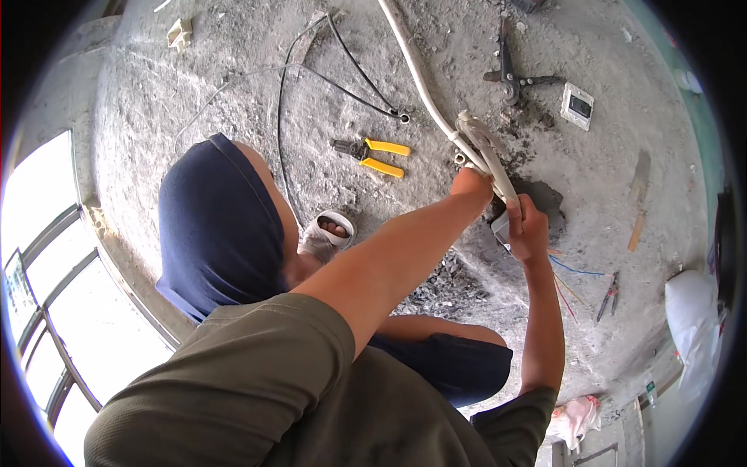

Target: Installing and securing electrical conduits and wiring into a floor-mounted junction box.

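Right hand (531, 227): closed on pale tube (502, 179). Left hand (471, 184): grip cannot be told, fingers hidden. Possible fault: tube kinking, from overly sharp bending.

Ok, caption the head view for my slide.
Left hand and right hand at pale tubing; yellow-handled pliers on rough floor.

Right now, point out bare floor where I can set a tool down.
Bare concrete floor lies between the white rectangular box and the wooden-handled tool, and between the white conduit and the black hand cutter. It is crowded around the left hand and right hand, with conduit, loose rubble and colored wires close by.
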Tool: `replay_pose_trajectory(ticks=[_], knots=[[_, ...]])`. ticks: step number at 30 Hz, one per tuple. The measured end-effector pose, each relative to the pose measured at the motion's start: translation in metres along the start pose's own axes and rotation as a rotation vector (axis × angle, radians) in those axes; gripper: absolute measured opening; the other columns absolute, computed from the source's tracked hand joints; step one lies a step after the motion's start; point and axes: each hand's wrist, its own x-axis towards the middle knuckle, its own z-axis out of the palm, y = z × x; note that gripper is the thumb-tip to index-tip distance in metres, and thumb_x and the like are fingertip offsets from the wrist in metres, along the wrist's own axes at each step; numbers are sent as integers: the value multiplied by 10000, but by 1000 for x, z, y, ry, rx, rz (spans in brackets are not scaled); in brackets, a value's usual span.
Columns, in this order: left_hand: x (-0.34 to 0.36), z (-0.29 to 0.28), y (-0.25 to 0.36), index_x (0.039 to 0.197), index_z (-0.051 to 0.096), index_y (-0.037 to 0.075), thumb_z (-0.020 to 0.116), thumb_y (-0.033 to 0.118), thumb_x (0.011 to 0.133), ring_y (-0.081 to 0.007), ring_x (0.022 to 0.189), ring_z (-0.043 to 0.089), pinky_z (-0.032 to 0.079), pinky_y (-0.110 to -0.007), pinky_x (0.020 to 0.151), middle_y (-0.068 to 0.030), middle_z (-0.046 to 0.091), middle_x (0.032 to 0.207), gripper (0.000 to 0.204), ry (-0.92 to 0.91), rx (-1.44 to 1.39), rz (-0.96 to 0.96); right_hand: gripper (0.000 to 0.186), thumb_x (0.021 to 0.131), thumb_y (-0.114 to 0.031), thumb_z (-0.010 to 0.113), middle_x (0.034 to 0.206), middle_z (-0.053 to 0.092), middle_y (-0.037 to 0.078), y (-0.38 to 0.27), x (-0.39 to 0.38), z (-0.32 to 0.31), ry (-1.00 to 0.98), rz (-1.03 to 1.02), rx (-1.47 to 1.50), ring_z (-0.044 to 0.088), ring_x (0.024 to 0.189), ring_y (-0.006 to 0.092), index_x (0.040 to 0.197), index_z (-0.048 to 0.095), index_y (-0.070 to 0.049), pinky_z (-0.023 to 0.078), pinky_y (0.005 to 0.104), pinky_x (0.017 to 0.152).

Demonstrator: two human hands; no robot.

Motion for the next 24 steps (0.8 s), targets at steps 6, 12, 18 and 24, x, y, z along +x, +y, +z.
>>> replay_pose_trajectory(ticks=[6, 12, 18, 24], knots=[[2, -1, -7, 1049, 657, 28, 654, 301, 838, -356, 965, 643, 501, -427, 806, -196, 667, 1023, 345, -8, -63, 80, 321, 956, -366, 452, 677, 590, 209, -4, -21, 7, 129, -122, 169, 598, 667, 421, 941, 555, -62, 439, 492, 561], [6, 3, 5, 1020, 672, 33, 679, 306, 833, -352, 958, 648, 502, -429, 801, -204, 668, 1010, 332, -22, -30, -16, 296, 954, -343, 452, 631, 573, 170, 12, 4, 5, -5, -26, -189, 587, 624, 411, 945, 566, -69, 441, 448, 544], [23, 2, -10, 1017, 675, 28, 693, 335, 830, -345, 939, 653, 503, -422, 790, -200, 673, 987, 360, -47, -134, -24, 315, 932, -385, 493, 619, 578, 156, -35, -12, -15, 131, -222, 286, 580, 619, 410, 927, 577, -82, 450, 442, 549], [-3, 2, 7, 1026, 660, 10, 694, 352, 826, -341, 928, 655, 507, -414, 760, -194, 671, 994, 399, -38, -34, 6, 331, 933, -387, 503, 616, 585, 176, 15, 12, 3, -8, -36, -255, 592, 612, 413, 945, 583, -66, 447, 475, 545]])
